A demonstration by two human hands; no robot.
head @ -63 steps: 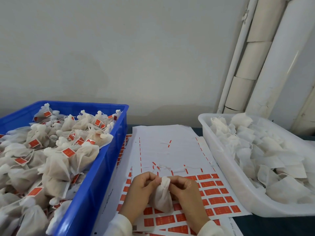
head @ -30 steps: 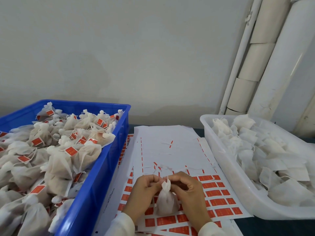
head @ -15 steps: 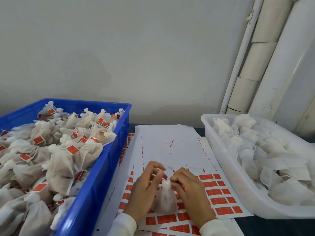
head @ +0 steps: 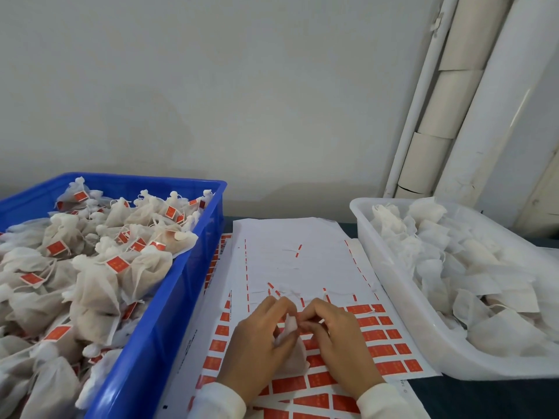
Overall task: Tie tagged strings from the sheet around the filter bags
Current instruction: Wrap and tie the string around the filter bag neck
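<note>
Beyond both hands a plain pale wall (head: 211,86) fills the upper view, with white pipes (head: 496,101) and a paler segmented column rising at the far right. Under the hands a dark work surface (head: 484,397) shows only as strips, beside the white bin and between the bins at the wall. To the left of the left hand stands a blue crate (head: 157,328), heaped with tied filter bags (head: 99,285) bearing orange tags; its near and left parts are cut off by the frame edge. To the right of the right hand sits a white bin (head: 402,313) holding loose, untied white bags (head: 453,267), its right end cut off. Between the two containers lies the sheet (head: 290,258), white at its far end, with rows of orange tags (head: 372,322) nearer the hands; a second sheet shows beneath its left edge. The left hand (head: 260,337) and right hand (head: 335,337), both in white sleeves, meet above the tag rows. Between them is one filter bag (head: 292,355), its gathered neck upright and pinched by the curled fingertips of both hands, its body resting on the sheet. Any string at the neck is too thin and blurred to confirm, and the print on the tags cannot be read.
</note>
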